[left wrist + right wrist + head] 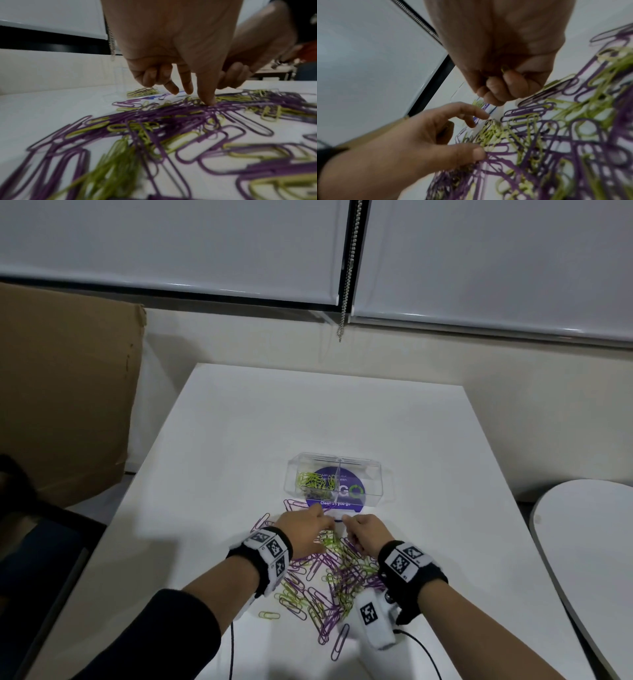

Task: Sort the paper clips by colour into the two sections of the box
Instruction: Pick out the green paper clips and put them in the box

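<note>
A clear two-section box (376, 470) stands on the white table (239, 440). Its left section holds green clips (313, 481); its right section looks empty. A mixed pile of purple and green paper clips (329, 580) lies in front of it. My left hand (318, 522) hovers over the pile's far edge with loosely spread fingers; one fingertip (209, 102) touches the clips and grips nothing. My right hand (356, 525) is beside it, curled into a fist (498, 88) with a green clip (503, 69) showing inside.
A round purple sticker (339, 503) lies under the box. Brown cardboard (68, 392) leans at the left, with a dark chair (34, 542) below it. A second white table (589, 542) stands at the right. Black cables (421, 648) trail over the near edge.
</note>
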